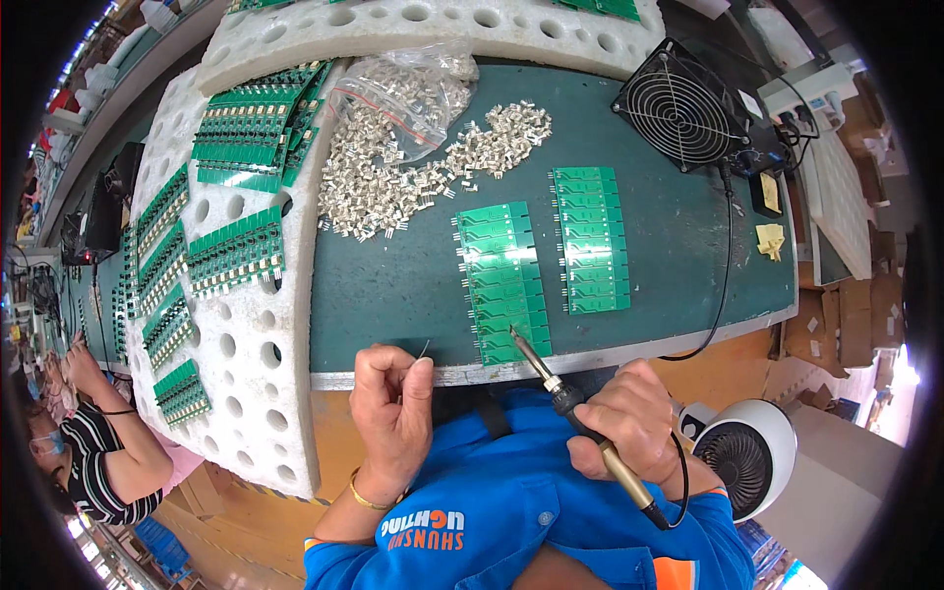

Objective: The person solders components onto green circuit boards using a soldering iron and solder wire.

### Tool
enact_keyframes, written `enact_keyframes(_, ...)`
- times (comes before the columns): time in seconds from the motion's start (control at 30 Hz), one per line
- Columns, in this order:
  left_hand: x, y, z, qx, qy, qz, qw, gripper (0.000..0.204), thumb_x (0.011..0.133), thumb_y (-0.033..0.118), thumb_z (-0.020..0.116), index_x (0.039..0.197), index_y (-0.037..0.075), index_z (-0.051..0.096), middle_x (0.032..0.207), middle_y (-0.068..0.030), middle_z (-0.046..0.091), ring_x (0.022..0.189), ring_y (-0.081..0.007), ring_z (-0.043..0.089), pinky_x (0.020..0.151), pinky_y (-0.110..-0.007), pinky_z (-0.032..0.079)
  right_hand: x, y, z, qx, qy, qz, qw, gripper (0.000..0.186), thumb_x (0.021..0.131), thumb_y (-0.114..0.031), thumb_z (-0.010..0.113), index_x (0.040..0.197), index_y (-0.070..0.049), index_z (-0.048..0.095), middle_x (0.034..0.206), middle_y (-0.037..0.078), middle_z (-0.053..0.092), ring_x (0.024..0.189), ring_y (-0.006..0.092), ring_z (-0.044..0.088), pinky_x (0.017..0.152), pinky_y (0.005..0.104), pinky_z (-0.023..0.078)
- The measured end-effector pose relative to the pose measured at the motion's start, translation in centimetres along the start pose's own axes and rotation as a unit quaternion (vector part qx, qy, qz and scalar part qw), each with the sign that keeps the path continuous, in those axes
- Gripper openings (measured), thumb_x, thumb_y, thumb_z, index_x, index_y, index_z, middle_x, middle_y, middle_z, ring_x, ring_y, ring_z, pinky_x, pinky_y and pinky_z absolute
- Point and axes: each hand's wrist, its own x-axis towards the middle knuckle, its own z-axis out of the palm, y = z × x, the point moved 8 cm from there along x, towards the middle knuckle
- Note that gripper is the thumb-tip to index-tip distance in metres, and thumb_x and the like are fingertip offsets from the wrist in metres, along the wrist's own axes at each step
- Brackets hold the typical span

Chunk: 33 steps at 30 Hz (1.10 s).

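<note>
My right hand is wrapped round a soldering iron with a dark grip and a brass-coloured rear end. Its tip is over the lower part of the nearer-left green circuit board panel; whether it touches cannot be told. My left hand is closed in a pinch at the table's front edge, and a short thin length of solder wire sticks up from the fingertips, apart from the panel. A second green panel lies just to the right. White connector pins line the left edge of both.
Loose white connectors are heaped behind, beside a plastic bag of more. Foam boards holding finished-looking circuit boards flank the left. A black fan stands back right, its cable crossing the table. Another person sits far left.
</note>
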Motion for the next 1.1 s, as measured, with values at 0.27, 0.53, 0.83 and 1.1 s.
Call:
enact_keyframes(0.27,-0.5,0.6,0.6,0.0,-0.037,-0.015,0.999,0.013,0.094,0.004,0.069,0.093,0.002,0.056,0.08,-0.0039,0.052,0.065,-0.0113,0.047,0.06,-0.025,0.041,-0.6,0.6,-0.2,0.037,0.025,0.008,0.999,0.029,0.087,-0.029,0.078,0.096,-0.006,0.064,0.07,0.002,0.063,0.058,0.0199,0.059,0.059,0.0335,0.042)
enact_keyframes(0.53,-1.3,1.1,0.8,0.079,-0.081,0.03,0.993,0.013,0.09,0.001,0.072,0.09,0.001,0.059,0.084,-0.0026,0.052,0.069,-0.0085,0.049,0.059,-0.021,0.04,-1.1,1.1,-0.3,0.062,0.038,0.016,0.997,0.028,0.088,-0.028,0.078,0.098,-0.006,0.063,0.069,0.003,0.063,0.059,0.0201,0.059,0.06,0.0337,0.042)
enact_keyframes(0.83,-1.9,-0.4,-0.2,0.077,-0.071,-0.086,0.991,0.018,0.092,0.005,0.072,0.089,0.002,0.055,0.076,-0.0063,0.055,0.063,-0.013,0.051,0.055,-0.027,0.041,-1.0,2.5,0.0,0.111,0.041,0.033,0.992,0.026,0.09,-0.026,0.076,0.099,-0.005,0.063,0.068,0.004,0.062,0.057,0.0208,0.058,0.059,0.035,0.041)
enact_keyframes(1.1,-0.6,1.8,0.2,0.109,-0.058,0.012,0.992,0.014,0.089,0.0,0.072,0.09,0.002,0.058,0.077,-0.0086,0.056,0.063,-0.0165,0.054,0.056,-0.028,0.044,-0.4,3.1,0.1,0.13,0.052,0.023,0.99,0.026,0.089,-0.027,0.076,0.096,-0.005,0.063,0.066,0.002,0.061,0.055,0.0194,0.058,0.057,0.0343,0.04)
